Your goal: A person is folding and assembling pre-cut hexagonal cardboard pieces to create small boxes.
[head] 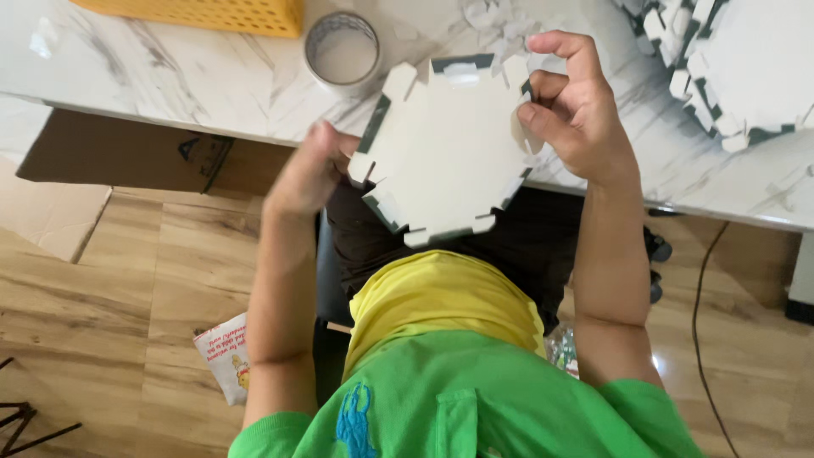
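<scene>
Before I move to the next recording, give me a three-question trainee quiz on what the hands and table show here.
1. True or false: both hands hold the white notched panel at once.
2. Which thing lies on the marble table just beyond the panel's upper left corner? A) a roll of tape B) a pair of scissors C) a mug
3. Fill in: the container at the table's far edge is coloured ____.

Key:
1. True. The left hand grips its left edge and the right hand pinches its upper right edge.
2. A, the roll of tape.
3. Yellow, the perforated basket.
</scene>
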